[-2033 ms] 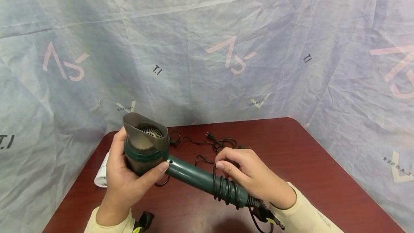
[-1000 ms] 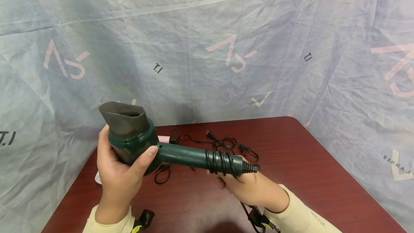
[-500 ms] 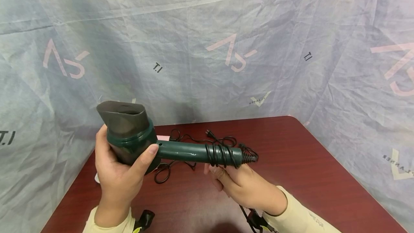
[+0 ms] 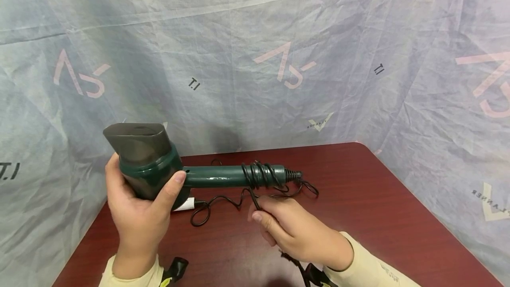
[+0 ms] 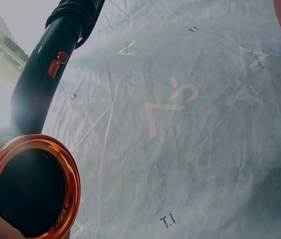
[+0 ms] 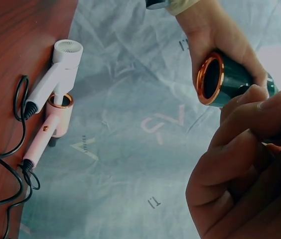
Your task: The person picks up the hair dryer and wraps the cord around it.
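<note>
A dark green hair dryer (image 4: 217, 176) is raised over the table, its flat smoky nozzle (image 4: 137, 143) facing up. My left hand (image 4: 137, 220) grips the dryer's head, thumb lying near the handle joint. Several turns of black cord (image 4: 260, 175) wrap the handle's right end. Just below them, my right hand (image 4: 296, 229) pinches a length of that cord between thumb and curled fingers. The left wrist view shows the dryer's copper-coloured rear ring (image 5: 72, 184) and slide switch (image 5: 57, 64). In the right wrist view, my curled fingers (image 6: 235, 159) partly cover the dryer.
On the dark red table (image 4: 358, 216) lie a white hair dryer (image 6: 68, 62) and a pink hair dryer (image 6: 56, 122), largely hidden behind the held one in the head view. Their black cords (image 4: 200, 216) loop across the tabletop. A printed grey cloth (image 4: 255, 79) encloses the table.
The green dryer has shifted left, and its handle has swung up to nearly level. My right hand has passed from above the handle to below it, with cord now pulled down from the turns.
</note>
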Available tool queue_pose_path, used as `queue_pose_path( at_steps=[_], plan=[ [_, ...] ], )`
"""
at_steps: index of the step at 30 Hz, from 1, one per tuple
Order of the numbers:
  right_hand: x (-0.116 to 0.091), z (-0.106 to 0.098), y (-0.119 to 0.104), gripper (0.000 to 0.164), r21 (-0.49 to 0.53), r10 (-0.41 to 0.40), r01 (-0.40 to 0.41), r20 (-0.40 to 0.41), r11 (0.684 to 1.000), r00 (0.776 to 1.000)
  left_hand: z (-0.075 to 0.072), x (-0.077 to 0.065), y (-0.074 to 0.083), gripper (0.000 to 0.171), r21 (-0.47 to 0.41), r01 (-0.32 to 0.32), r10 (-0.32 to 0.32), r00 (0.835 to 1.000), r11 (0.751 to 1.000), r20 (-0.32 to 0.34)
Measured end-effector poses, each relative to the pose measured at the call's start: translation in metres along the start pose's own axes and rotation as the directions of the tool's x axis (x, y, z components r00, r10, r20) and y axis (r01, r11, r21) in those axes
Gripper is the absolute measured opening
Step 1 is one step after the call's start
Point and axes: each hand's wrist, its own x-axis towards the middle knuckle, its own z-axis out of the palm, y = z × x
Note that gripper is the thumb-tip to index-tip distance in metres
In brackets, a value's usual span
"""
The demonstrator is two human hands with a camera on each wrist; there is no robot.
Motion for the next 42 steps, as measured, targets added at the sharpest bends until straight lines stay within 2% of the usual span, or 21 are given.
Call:
queue_pose_path(
  at_steps=[4,11,18,25,28,33,38,42],
  plan=[
    [-0.001,-0.002,-0.004,0.019,-0.005,-0.040,0.040,0.001,0.999,0.999,-0.002,0.001,-0.002,0.077,-0.013,-0.006,0.006,1.000,1.000,0.009],
    [-0.004,-0.003,-0.013,0.023,-0.017,-0.094,0.093,-0.044,0.996,0.995,-0.001,-0.001,-0.003,0.076,-0.003,0.048,-0.048,0.999,0.999,0.013],
    [-0.006,-0.005,-0.021,0.024,-0.072,-0.166,0.161,-0.061,0.984,0.984,-0.002,-0.001,-0.002,0.076,0.041,0.074,-0.074,0.997,0.996,-0.004],
    [-0.007,-0.010,-0.025,0.019,-0.142,-0.212,0.199,-0.085,0.970,0.974,-0.003,-0.002,-0.003,0.080,0.142,0.058,-0.063,0.998,0.988,0.026],
    [-0.007,-0.012,-0.025,0.018,-0.158,-0.205,0.190,-0.088,0.969,0.975,-0.002,-0.004,-0.003,0.082,0.239,0.055,-0.067,0.997,0.969,0.040],
    [-0.007,-0.018,-0.022,0.019,-0.163,-0.157,0.139,-0.107,0.977,0.982,-0.002,-0.005,-0.003,0.084,0.386,0.053,-0.088,0.993,0.921,0.074],
    [-0.008,-0.026,-0.019,0.015,-0.210,-0.113,0.085,-0.127,0.974,0.985,-0.002,-0.006,-0.004,0.087,0.459,0.044,-0.113,0.986,0.887,0.124],
    [-0.008,-0.031,-0.017,0.017,-0.251,-0.120,0.081,-0.144,0.965,0.982,-0.003,-0.008,-0.006,0.091,0.471,0.026,-0.122,0.977,0.882,0.175]
  ],
)
